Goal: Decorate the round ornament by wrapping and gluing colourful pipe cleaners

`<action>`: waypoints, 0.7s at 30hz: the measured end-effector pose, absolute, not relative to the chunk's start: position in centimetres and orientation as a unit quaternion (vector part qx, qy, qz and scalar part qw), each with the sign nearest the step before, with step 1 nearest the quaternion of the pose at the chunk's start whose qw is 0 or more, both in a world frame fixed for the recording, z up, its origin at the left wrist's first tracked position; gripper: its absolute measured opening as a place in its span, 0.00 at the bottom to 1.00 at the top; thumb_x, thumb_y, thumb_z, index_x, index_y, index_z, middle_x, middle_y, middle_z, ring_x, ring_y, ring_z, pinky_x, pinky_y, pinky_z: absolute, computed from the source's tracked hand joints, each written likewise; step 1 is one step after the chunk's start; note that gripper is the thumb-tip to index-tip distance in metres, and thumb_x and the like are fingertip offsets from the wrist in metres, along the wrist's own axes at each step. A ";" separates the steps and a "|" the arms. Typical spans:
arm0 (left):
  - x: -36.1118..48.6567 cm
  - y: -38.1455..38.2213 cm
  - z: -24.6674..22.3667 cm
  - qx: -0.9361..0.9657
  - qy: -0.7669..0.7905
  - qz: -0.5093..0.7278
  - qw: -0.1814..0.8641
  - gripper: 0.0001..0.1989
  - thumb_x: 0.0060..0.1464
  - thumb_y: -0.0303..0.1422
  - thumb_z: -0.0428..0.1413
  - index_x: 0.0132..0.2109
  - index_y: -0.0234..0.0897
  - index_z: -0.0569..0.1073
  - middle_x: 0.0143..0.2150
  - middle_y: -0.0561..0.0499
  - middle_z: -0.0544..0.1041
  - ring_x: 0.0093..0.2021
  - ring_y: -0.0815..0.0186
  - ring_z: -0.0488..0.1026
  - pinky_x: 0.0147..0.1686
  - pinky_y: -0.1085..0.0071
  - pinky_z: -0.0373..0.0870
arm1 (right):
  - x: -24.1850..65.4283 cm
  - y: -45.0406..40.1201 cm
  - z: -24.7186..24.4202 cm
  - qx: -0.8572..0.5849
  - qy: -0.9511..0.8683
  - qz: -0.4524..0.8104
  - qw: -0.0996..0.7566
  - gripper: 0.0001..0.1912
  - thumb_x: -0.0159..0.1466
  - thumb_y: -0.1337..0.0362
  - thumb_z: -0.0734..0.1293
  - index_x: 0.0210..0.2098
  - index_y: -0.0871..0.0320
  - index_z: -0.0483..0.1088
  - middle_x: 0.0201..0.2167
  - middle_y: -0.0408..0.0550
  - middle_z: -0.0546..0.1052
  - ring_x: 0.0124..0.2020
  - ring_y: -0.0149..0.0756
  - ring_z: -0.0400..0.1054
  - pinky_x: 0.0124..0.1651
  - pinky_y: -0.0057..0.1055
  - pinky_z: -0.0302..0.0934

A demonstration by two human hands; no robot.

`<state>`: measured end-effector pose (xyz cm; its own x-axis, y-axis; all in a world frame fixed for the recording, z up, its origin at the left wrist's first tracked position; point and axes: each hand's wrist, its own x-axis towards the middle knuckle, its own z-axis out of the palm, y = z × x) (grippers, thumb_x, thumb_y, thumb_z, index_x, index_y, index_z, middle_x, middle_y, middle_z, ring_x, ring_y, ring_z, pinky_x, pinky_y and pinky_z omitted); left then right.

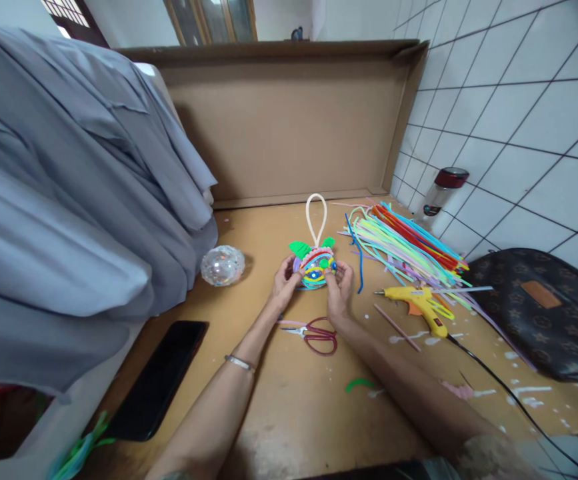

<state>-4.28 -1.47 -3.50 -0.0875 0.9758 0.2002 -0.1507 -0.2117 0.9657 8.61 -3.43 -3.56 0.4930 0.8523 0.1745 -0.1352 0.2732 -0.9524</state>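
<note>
Between my two hands is a round ornament [313,273] wrapped in coloured pipe cleaners, with green leaf shapes and a white loop [309,212] standing up from its top. My left hand [285,279] grips its left side, fingers curled behind. My right hand [339,288] holds the right side, thumb at the front near a green dot. Just below the hands lie red-handled scissors [321,337] on the table. A clear faceted ball [223,266] sits to the left, apart from my hands.
Many pipe cleaners [403,243] lie piled at the right. A yellow glue gun [421,307] with a black cord rests before them, beside a dark bag [543,313]. A black phone [161,380] lies at left near grey cloth [79,180]. A cardboard box [289,127] stands behind; a jar [441,193] leans right.
</note>
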 end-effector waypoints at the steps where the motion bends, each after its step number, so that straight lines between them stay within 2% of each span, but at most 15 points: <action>1: -4.3 -1.5 -3.5 0.491 0.423 0.602 0.466 0.31 0.44 0.45 0.66 0.53 0.36 0.71 0.58 0.40 0.75 0.59 0.50 0.71 0.61 0.55 0.66 | 8.5 -3.5 -3.7 -0.482 -0.364 0.353 0.715 0.24 0.56 0.50 0.68 0.47 0.55 0.64 0.47 0.52 0.74 0.47 0.39 0.70 0.51 0.38 0.66; 7: -4.9 -1.1 -3.9 0.483 0.434 0.607 0.458 0.24 0.46 0.45 0.63 0.48 0.37 0.72 0.50 0.45 0.78 0.53 0.54 0.74 0.56 0.59 0.70 | 8.1 -3.9 -3.8 -0.401 -0.377 0.402 0.732 0.26 0.53 0.57 0.72 0.48 0.53 0.61 0.50 0.52 0.73 0.52 0.41 0.70 0.59 0.43 0.64; 10: -5.5 -0.8 -3.8 0.482 0.412 0.600 0.487 0.26 0.44 0.45 0.65 0.47 0.38 0.71 0.49 0.45 0.79 0.52 0.55 0.75 0.55 0.59 0.71 | 8.0 -4.3 -3.6 -0.384 -0.397 0.409 0.726 0.25 0.52 0.60 0.72 0.47 0.53 0.61 0.50 0.51 0.72 0.53 0.41 0.69 0.63 0.46 0.60; 17: -7.3 -1.0 -2.9 0.524 0.373 0.560 0.523 0.35 0.35 0.44 0.72 0.50 0.39 0.72 0.53 0.42 0.78 0.55 0.54 0.75 0.57 0.57 0.71 | 8.2 -4.7 -3.2 -0.368 -0.413 0.404 0.729 0.22 0.51 0.63 0.70 0.43 0.52 0.61 0.48 0.49 0.70 0.50 0.40 0.69 0.58 0.43 0.64; 21: -7.9 -1.0 -2.6 0.527 0.376 0.555 0.522 0.33 0.35 0.44 0.72 0.48 0.37 0.74 0.50 0.41 0.79 0.52 0.54 0.77 0.57 0.57 0.71 | 8.1 -4.8 -3.3 -0.361 -0.408 0.433 0.719 0.22 0.51 0.63 0.70 0.44 0.52 0.61 0.45 0.47 0.69 0.48 0.39 0.69 0.56 0.41 0.65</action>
<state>-7.94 -0.98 -2.56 0.1005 0.9762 0.1923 -0.1822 -0.1720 0.9681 8.13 -4.85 -3.29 0.2929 0.9160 0.2741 -0.3273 0.3654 -0.8714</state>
